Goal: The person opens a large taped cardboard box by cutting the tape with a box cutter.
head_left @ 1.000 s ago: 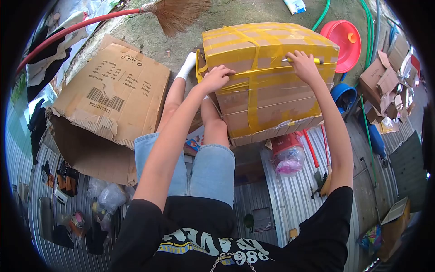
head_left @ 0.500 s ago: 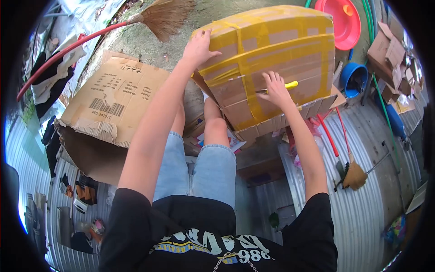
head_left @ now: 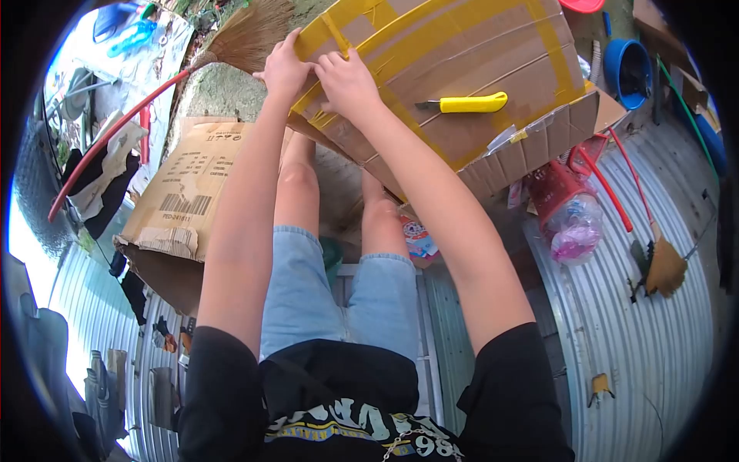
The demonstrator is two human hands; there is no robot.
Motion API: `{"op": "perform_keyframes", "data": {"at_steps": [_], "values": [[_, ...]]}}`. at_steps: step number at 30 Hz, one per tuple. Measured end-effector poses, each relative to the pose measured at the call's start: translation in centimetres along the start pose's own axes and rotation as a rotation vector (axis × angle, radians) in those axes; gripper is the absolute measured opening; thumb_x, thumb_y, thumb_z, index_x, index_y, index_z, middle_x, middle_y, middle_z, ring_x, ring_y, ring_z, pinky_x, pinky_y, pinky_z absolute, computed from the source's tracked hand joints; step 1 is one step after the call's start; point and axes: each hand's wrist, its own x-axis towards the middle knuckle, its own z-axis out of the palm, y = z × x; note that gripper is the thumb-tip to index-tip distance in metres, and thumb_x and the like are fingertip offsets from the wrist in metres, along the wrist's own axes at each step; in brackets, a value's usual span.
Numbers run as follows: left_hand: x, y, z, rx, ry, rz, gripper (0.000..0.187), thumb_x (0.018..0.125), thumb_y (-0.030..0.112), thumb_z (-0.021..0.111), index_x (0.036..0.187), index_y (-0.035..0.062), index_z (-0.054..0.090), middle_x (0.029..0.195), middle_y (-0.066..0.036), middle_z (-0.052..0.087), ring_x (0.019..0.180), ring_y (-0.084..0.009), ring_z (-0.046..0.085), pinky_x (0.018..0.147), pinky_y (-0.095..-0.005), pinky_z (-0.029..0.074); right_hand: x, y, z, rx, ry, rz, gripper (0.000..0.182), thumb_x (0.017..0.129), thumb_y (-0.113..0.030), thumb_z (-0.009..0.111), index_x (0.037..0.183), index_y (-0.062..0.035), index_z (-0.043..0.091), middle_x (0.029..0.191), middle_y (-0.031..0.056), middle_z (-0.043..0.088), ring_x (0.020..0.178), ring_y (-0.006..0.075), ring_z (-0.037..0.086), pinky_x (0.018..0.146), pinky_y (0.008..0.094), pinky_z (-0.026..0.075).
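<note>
A black short-sleeved T-shirt point(head_left: 339, 400) with white and yellow lettering across the chest — partly cut off at the frame's edge — light blue denim shorts point(head_left: 339, 292), and a thin silver-coloured chain point(head_left: 400, 444); both arms bare.

head view, steeply downward, close

The ground is part bare concrete point(head_left: 219, 88), part corrugated metal sheeting point(head_left: 616, 323). On it lie a flattened cardboard box point(head_left: 188, 196) with a barcode at left, a red-handled broom point(head_left: 231, 46) beyond it, a blue bucket point(head_left: 631, 69), a bag of pink stuff point(head_left: 573, 231) and a small hand broom point(head_left: 662, 266) at right.
</note>
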Motion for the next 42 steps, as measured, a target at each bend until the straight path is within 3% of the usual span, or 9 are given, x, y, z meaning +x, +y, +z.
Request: {"op": "perform_keyframes", "data": {"at_steps": [3,11,17,28,31,33,35,37,42], "values": [[0.3,-0.8,1.0,-0.080,0.064,0.045,0.068,0.062,0.019,0.073,0.125,0.0217,0.048,0.109,-0.013,0.059,0.101,-0.0300,0.056,0.088,-0.0382,0.044,1.8,-0.4,0.6,0.140,-0.085,0.159,0.042,0.062,-0.045,0.067,0.090,-0.0131,0.063,0.094,-0.0011,0.058,0.095,0.0120,0.050,0.082,0.0357,0.037],[-0.6,-0.4,1.3,-0.100,0.078,-0.017,0.075,0.059,0.021,0.073,0.128,0.0236,0.045,0.112,-0.012,0.058,0.101,-0.0308,0.056,0.090,-0.0419,0.043,2.6,-0.5,1.6,0.173,-0.130,0.208,0.032,0.068,-0.044,0.063,0.084,-0.0157,0.068,0.088,-0.0023,0.062,0.093,0.0106,0.053,0.081,0.0343,0.038],[0.1,-1.7,2.0,-0.181,-0.002,0.035,0.079,0.059,0.025,0.075,0.130,0.0300,0.041,0.116,-0.006,0.056,0.107,-0.0293,0.053,0.089,-0.0665,0.032,2.0,-0.3,0.7,0.202,-0.155,0.177,0.034,0.068,-0.045,0.065,0.083,-0.0143,0.069,0.087,-0.0012,0.062,0.092,0.0120,0.053,0.080,0.0335,0.040],[-1.4,-0.2,0.7,-0.195,0.000,-0.022,0.082,0.063,0.019,0.075,0.133,0.0320,0.035,0.127,0.002,0.049,0.117,-0.0267,0.046,0.086,-0.0768,0.018,0.4,0.1,1.2,0.247,-0.012,0.133,0.032,0.064,-0.035,0.068,0.089,-0.0145,0.063,0.094,-0.0004,0.057,0.100,0.0139,0.049,0.081,0.0366,0.040],[-4.5,-1.4,2.5,-0.463,0.421,0.028,0.066,0.070,0.015,0.069,0.130,0.0135,0.042,0.126,-0.017,0.045,0.118,-0.0303,0.041,0.100,-0.0547,0.024,-1.2,1.2,0.4,0.248,-0.033,0.068,0.034,0.069,-0.029,0.064,0.097,-0.0110,0.057,0.100,0.0038,0.054,0.098,0.0191,0.050,0.081,0.0376,0.041],[-9.1,-0.9,4.5,-0.607,0.635,-0.422,0.059,0.072,0.015,0.064,0.125,-0.0003,0.042,0.126,-0.025,0.039,0.117,-0.0345,0.038,0.099,-0.0421,0.030,-2.4,2.5,0.7,0.262,-0.027,0.046,0.034,0.071,-0.026,0.063,0.100,-0.0103,0.055,0.103,0.0049,0.053,0.100,0.0201,0.049,0.081,0.0376,0.041],[-12.2,-2.9,9.2,-1.490,0.096,-0.787,0.059,0.074,0.018,0.059,0.124,-0.0060,0.039,0.127,-0.025,0.032,0.116,-0.0363,0.036,0.097,-0.0402,0.031,-3.0,2.6,0.4,0.282,-0.037,0.014,0.034,0.072,-0.023,0.061,0.103,-0.0096,0.054,0.106,0.0061,0.051,0.102,0.0211,0.049,0.082,0.0375,0.040],[-13.6,1.4,7.8,-1.199,0.072,-0.803,0.060,0.074,0.019,0.058,0.124,-0.0058,0.037,0.122,-0.023,0.034,0.113,-0.0355,0.038,0.098,-0.0389,0.031,-3.7,2.6,-0.2,0.556,0.054,0.087,0.034,0.075,-0.018,0.060,0.107,-0.0079,0.053,0.106,0.0094,0.052,0.104,0.0253,0.048,0.084,0.0380,0.040],[-13.2,5.6,3.3,-1.054,0.205,-0.742,0.064,0.074,0.016,0.055,0.128,-0.0061,0.031,0.122,-0.021,0.032,0.114,-0.0325,0.037,0.099,-0.0363,0.030,-8.6,9.9,-0.6,0.429,0.283,0.396,0.041,0.075,-0.025,0.063,0.107,-0.0032,0.050,0.103,0.0118,0.054,0.096,0.0311,0.051,0.081,0.0397,0.043]]}}
